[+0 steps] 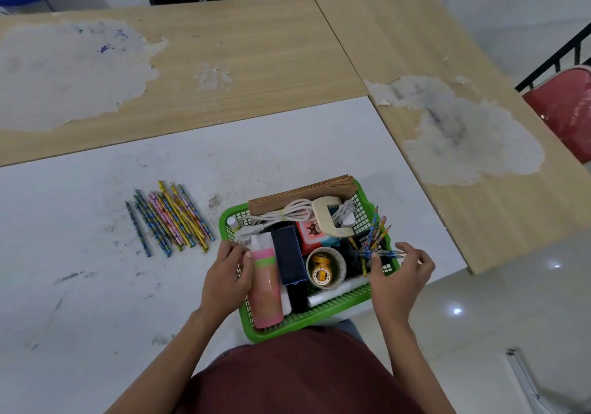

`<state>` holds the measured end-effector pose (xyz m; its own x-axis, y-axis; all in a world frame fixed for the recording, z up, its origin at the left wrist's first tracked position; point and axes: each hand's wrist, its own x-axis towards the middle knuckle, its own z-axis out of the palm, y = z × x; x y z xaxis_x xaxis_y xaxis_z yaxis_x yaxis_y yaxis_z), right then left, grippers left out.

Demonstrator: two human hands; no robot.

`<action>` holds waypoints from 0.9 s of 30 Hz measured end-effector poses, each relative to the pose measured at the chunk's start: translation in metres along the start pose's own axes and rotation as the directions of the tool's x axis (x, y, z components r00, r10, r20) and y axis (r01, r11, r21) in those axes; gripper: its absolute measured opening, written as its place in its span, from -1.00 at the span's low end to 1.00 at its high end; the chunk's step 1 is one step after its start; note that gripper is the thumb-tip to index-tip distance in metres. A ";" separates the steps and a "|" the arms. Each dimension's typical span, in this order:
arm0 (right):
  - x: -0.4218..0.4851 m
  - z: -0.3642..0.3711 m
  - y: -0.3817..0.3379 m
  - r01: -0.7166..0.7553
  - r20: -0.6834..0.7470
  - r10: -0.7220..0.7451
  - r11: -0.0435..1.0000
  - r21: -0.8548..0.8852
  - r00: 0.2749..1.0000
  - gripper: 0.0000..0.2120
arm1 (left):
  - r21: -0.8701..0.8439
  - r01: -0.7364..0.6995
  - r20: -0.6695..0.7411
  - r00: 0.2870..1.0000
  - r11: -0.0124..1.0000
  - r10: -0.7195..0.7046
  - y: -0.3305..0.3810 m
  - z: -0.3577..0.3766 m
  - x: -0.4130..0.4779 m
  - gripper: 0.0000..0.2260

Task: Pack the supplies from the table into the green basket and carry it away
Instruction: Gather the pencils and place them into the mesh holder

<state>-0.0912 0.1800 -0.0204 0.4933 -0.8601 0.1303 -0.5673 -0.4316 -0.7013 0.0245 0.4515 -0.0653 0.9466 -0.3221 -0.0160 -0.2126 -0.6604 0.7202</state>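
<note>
Slipping a small bunch of pencils [374, 237] into the right side of the green basket [307, 322] looks to me like the step in hand. To do it well, I'd lay them flat along the inner wall rather than leave them fanned across the rim, since the tips poke out over the edge and could spill when the basket is lifted. The right hand [399, 272] has its thumb and fingers curled round that bunch, just above the basket's right rim. The left hand [227, 272] grips the left rim, fingers hooked over it beside the pink bottle [267, 288], which steadies the load. The basket sits at the near edge of the white tabletop [96, 269], between the two hands and close against the person's body, already crowded with a tape roll [326, 268], a white cable [287, 210] and brown paper [303, 191]. A second spread of loose pencils [169, 221] lies on the tabletop well to the left of the left hand, not yet packed
</note>
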 end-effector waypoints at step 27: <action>-0.066 0.143 -0.145 0.830 0.955 -0.293 0.520 0.203 -0.050 -0.37 | 0.050 0.564 -0.288 0.798 0.824 -0.529 -0.072 -0.052 0.029 -0.83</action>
<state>0.0531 0.3381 -0.0271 0.7711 0.4294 -0.4701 0.2485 -0.8827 -0.3988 0.0803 0.5247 -0.0814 0.9379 0.2877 -0.1936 0.3466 -0.7597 0.5502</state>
